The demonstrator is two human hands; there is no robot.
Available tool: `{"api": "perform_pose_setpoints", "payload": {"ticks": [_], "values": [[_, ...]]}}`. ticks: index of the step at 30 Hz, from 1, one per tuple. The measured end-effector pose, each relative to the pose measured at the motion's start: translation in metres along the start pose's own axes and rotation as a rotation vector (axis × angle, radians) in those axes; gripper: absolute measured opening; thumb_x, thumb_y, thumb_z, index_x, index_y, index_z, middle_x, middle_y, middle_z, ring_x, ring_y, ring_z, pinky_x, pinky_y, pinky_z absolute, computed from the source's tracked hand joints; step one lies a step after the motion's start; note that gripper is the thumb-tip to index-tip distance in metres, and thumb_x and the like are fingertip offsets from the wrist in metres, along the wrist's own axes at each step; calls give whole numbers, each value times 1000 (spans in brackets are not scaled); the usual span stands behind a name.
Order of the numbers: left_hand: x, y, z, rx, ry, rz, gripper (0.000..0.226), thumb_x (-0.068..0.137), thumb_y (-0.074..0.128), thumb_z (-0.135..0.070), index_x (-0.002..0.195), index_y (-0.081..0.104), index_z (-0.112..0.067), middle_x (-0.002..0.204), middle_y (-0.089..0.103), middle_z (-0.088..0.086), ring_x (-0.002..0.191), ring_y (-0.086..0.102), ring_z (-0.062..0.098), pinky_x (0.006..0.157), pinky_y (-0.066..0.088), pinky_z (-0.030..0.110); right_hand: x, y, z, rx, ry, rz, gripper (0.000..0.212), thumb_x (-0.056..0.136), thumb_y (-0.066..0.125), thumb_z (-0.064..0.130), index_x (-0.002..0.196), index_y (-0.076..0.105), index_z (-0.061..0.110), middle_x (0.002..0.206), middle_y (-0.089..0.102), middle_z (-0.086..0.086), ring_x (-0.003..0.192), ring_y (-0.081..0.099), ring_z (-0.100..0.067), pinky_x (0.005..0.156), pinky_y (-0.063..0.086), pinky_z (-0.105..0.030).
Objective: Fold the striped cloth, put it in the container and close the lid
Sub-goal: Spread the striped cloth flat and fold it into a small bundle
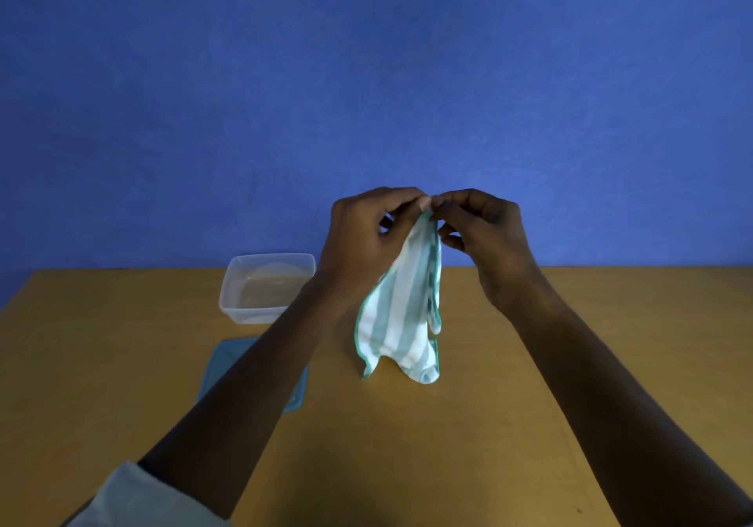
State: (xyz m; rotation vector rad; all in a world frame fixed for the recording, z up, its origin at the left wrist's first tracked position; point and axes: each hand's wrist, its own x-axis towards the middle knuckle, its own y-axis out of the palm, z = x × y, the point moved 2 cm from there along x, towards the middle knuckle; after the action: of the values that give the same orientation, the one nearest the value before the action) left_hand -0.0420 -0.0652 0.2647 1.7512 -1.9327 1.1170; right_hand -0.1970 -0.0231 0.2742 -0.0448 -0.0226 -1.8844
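Note:
The striped cloth point(401, 314), white with pale green stripes and a green hem, hangs in the air above the table's middle. My left hand point(362, 241) and my right hand point(485, 241) meet at its top and both pinch the same upper corner between fingertips. Its lower end droops close to the tabletop. A clear plastic container point(265, 288) stands open at the back left of the table. Its blue lid point(228, 363) lies flat in front of it, partly hidden under my left forearm.
The wooden table point(529, 384) runs the full width of the view. Its far edge meets a blue wall point(366, 78). A pale sleeve point(130, 498) shows at the lower left.

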Motion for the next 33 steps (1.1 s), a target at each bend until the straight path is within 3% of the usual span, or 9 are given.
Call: {"api": "perform_pose_setpoints", "payload": {"ticks": [5, 8, 11, 15, 21, 24, 27, 30, 33], "values": [[1, 5, 20, -82, -153, 103, 9, 91, 68, -19, 89, 77, -17, 78, 75, -16, 71, 73, 1, 72, 61, 27, -2, 2, -21, 131, 95, 76, 7, 92, 68, 10, 89, 73, 6, 79, 72, -6, 74, 67, -18, 69, 58, -25], [-29, 21, 48, -48, -358, 178, 11, 91, 67, -12, 95, 77, -9, 83, 78, 2, 77, 75, 17, 81, 61, 41, -2, 11, -57, 178, 219, 37, 14, 92, 62, -2, 83, 69, 5, 74, 68, -11, 69, 65, -23, 70, 58, -29], [-70, 30, 74, 53, -448, 199, 10, 87, 70, -12, 93, 79, -13, 83, 79, 1, 75, 73, 9, 80, 60, 37, -8, 11, -110, 39, 313, -3, 15, 91, 61, -4, 81, 68, 4, 78, 64, -17, 69, 60, -24, 69, 54, -31], [-106, 31, 96, 173, -476, 208, 12, 82, 72, -11, 88, 80, -17, 85, 80, -2, 76, 72, 7, 79, 57, 26, -19, 2, -169, -149, 388, 14, 17, 88, 65, 1, 76, 72, 11, 72, 70, -7, 61, 65, -15, 58, 53, -24], [-147, 32, 124, 239, -575, 251, 11, 82, 71, -8, 88, 80, -10, 83, 80, 5, 76, 76, 21, 78, 59, 34, -17, -6, -208, -396, 368, 16, 21, 82, 62, 8, 72, 74, 22, 74, 76, -1, 74, 75, -23, 73, 60, -41], [-166, 37, 134, 265, -594, 270, 13, 80, 71, -7, 91, 78, -9, 85, 80, 5, 78, 76, 21, 77, 58, 29, -15, -5, -221, -508, 313, 39, 14, 84, 65, 13, 80, 77, 17, 78, 77, -1, 75, 73, -21, 77, 58, -39], [-184, 43, 146, 310, -626, 310, 20, 78, 75, -15, 97, 76, -9, 93, 79, 4, 86, 74, 20, 79, 51, 23, -12, -3, -238, -625, 269, 60, 9, 83, 69, 13, 87, 77, 14, 84, 78, 1, 74, 70, -11, 81, 54, -26], [-200, 49, 160, 356, -705, 370, 35, 76, 76, -25, 108, 73, -10, 103, 76, 4, 95, 71, 20, 84, 45, 21, -10, -4, -256, -736, 266, 80, 19, 82, 74, 16, 100, 76, 11, 97, 78, -1, 89, 73, -15, 86, 49, -22], [-213, 55, 169, 373, -756, 404, 46, 74, 77, -30, 115, 69, -11, 109, 74, 5, 100, 68, 22, 87, 45, 23, -10, -6, -272, -796, 301, 103, 32, 80, 78, 20, 110, 71, 10, 107, 75, -4, 96, 70, -22, 85, 51, -26]]}}
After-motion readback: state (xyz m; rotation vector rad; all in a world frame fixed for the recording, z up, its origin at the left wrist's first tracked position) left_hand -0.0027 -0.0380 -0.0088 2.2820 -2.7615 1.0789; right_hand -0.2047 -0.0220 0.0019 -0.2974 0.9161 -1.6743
